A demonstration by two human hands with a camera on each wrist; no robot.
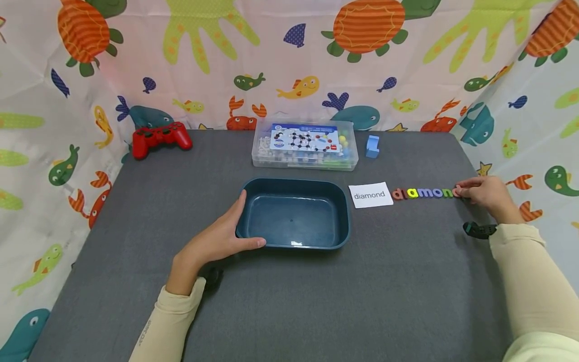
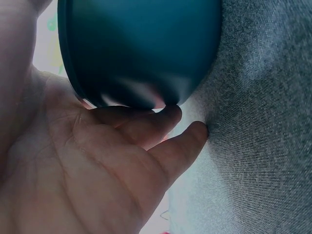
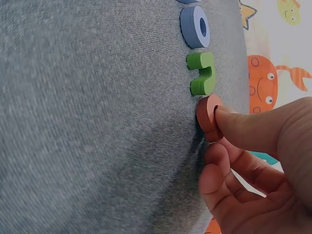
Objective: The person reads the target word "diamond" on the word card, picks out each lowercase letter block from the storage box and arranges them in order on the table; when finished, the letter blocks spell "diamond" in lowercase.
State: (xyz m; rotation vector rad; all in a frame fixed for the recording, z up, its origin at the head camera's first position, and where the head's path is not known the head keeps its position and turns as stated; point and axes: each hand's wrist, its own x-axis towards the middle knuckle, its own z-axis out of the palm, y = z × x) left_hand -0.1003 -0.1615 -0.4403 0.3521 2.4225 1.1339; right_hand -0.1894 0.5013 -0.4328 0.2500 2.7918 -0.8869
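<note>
My left hand [image 1: 212, 241] grips the left end of a dark blue plastic basin [image 1: 294, 241], with the thumb along its front rim and the index finger up its left side. In the left wrist view other fingertips [image 2: 170, 114] meet the basin's outer wall. At the far right, my right hand [image 1: 486, 196] pinches a red letter d [image 3: 208, 117] between thumb and fingers, close to the cloth. It stands at the end of a row of coloured letters spelling "diamond", right after the green n [image 3: 202, 73] and blue o [image 3: 196, 27]. A white card [image 1: 371, 195] printed "diamond" lies left of the row.
A clear case [image 1: 305, 160] with a molecule-picture label sits behind the basin, a small blue block [image 1: 373, 147] beside it. A red game controller [image 1: 161, 139] lies at the back left. Curtains printed with sea animals border the grey table [image 1: 344, 301].
</note>
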